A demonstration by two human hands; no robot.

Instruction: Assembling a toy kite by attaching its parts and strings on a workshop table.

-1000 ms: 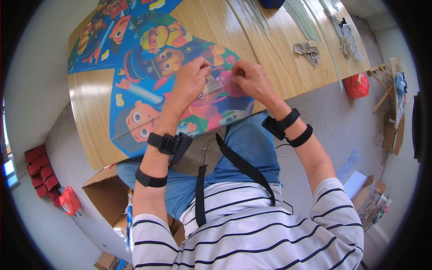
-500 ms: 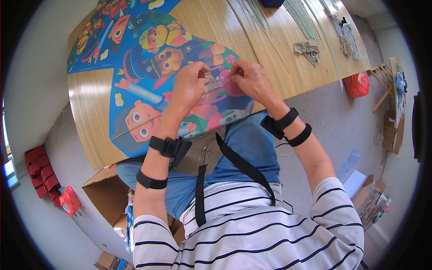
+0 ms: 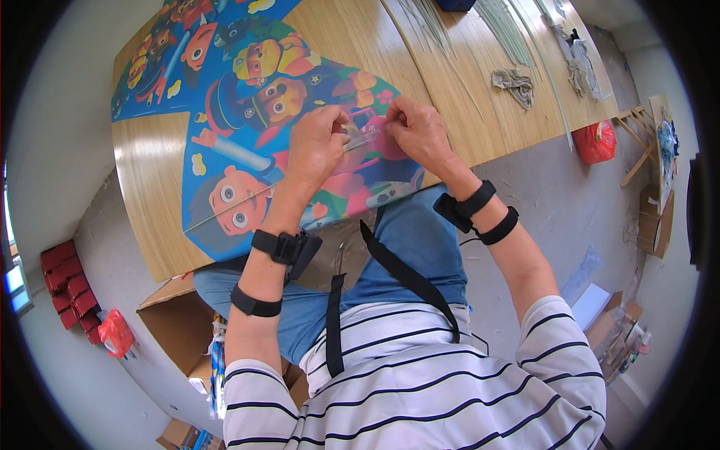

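A colourful cartoon-printed sheet (image 3: 225,135), mostly blue, is spread over the wooden table and hangs slightly over its near edge. Across it lies a thin pale rod (image 3: 229,208), which runs up under my left forearm toward my fingers. My left hand (image 3: 318,144) is closed in a pinch at one end of a small clear plastic strip (image 3: 363,133); it looks like tape. At the strip's other end, my right hand (image 3: 420,132) pinches too, thumb against curled forefinger. Both hands are low over the sheet's right part, close to the rod's far end.
Bundles of thin rods (image 3: 504,34) lie at the table's far right, near a crumpled grey cloth (image 3: 513,88). A red plastic bag (image 3: 596,142) is beyond the right edge. A cardboard box (image 3: 169,322) stands below the table at left, with another red bag (image 3: 116,334) on the floor.
My left hand and forearm have shifted very slightly to the right, and the clear strip's angle between the fingers has changed a little. My right hand has barely moved.
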